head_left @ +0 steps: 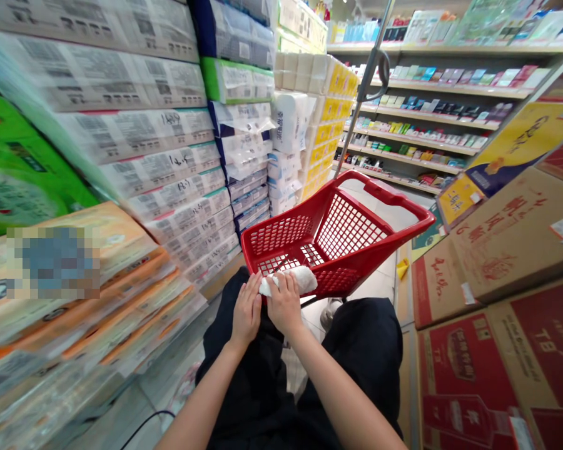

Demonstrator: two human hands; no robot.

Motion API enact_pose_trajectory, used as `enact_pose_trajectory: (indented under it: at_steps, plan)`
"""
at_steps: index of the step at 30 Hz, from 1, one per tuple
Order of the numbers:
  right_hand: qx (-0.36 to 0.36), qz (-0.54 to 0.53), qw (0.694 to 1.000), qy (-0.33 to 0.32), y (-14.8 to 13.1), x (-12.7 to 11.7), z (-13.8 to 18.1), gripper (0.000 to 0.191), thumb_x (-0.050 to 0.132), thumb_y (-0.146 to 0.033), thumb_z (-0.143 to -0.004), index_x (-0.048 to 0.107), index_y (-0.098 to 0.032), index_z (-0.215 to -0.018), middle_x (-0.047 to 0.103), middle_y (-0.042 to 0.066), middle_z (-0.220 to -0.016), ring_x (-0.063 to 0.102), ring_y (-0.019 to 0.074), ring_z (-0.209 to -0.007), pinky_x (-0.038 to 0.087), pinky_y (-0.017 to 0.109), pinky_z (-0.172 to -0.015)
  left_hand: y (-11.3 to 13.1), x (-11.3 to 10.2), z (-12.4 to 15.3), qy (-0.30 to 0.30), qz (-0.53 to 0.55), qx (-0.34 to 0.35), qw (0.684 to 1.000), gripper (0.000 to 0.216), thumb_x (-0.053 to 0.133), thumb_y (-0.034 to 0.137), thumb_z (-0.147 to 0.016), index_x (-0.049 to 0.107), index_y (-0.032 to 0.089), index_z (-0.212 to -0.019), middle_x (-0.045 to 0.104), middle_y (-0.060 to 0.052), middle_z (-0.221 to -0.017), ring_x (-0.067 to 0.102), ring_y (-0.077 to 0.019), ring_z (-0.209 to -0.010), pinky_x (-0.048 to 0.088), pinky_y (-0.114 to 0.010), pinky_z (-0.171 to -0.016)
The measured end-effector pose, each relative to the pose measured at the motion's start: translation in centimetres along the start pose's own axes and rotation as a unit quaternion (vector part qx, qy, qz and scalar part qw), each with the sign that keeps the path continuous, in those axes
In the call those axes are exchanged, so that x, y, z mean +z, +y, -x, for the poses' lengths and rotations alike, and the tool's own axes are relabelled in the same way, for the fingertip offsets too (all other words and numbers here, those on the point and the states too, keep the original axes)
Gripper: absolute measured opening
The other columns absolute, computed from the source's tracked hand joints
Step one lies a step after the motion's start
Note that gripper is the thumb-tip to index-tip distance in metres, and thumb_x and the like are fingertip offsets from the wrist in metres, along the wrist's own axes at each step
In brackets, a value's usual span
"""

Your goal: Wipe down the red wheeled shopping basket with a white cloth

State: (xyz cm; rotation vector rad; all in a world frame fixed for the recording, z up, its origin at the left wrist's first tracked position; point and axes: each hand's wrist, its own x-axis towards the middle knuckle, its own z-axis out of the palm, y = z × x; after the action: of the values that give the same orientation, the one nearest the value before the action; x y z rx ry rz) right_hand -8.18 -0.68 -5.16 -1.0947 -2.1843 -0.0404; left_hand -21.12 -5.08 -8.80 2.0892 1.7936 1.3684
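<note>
A red plastic shopping basket (356, 234) stands tilted on the floor in front of my knees, empty inside. A rolled white cloth (300, 279) lies on its near rim. My right hand (284, 304) presses on the cloth, fingers closed over its left end. My left hand (246, 309) rests flat beside it, fingertips touching the cloth and the basket's near corner. My legs in black trousers (366, 350) are below.
Stacked packs of tissue paper (169, 156) and toilet rolls (291, 125) fill the left wall. Red and brown cardboard boxes (492, 325) stand at the right. Shelves of small goods (431, 112) run across the back. A metal pole (361, 94) rises behind the basket.
</note>
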Motion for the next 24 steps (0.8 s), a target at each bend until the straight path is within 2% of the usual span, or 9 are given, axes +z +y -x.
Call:
enact_pose_trajectory:
  at_steps: [8,15,24]
  plan:
    - [-0.002,0.001,1.000,-0.001,0.0,0.1,0.1,0.039,0.056,-0.024,-0.088,0.060,-0.018,-0.127,0.057,0.012,-0.124,0.045,0.0286,-0.120,0.030,0.050,-0.115,-0.2,-0.2,-0.1,-0.001,-0.004,0.013,1.000,0.050,0.027,0.024,-0.103,0.031,0.024,-0.152,0.042,-0.009,-0.154,0.032,-0.0207,-0.147,0.029,-0.052,-0.118]
    - [-0.059,0.019,0.998,0.014,1.8,0.2,0.3,0.040,0.054,-0.023,-0.090,0.059,-0.020,-0.129,0.059,0.010,-0.123,0.049,0.0264,-0.116,0.031,0.046,-0.114,0.1,-0.4,-0.1,-0.008,-0.008,0.009,1.000,0.049,0.027,0.024,-0.103,0.032,0.025,-0.152,0.039,-0.008,-0.156,0.030,-0.0200,-0.147,0.028,-0.050,-0.119]
    - [-0.105,0.027,0.994,-0.002,3.2,-0.4,0.0,0.042,0.052,-0.023,-0.090,0.058,-0.022,-0.132,0.060,0.009,-0.127,0.049,0.0251,-0.119,0.031,0.044,-0.114,0.4,-0.5,-0.3,-0.016,-0.016,-0.002,1.000,0.049,0.026,0.024,-0.103,0.033,0.025,-0.151,0.040,-0.008,-0.155,0.030,-0.0202,-0.147,0.028,-0.050,-0.119]
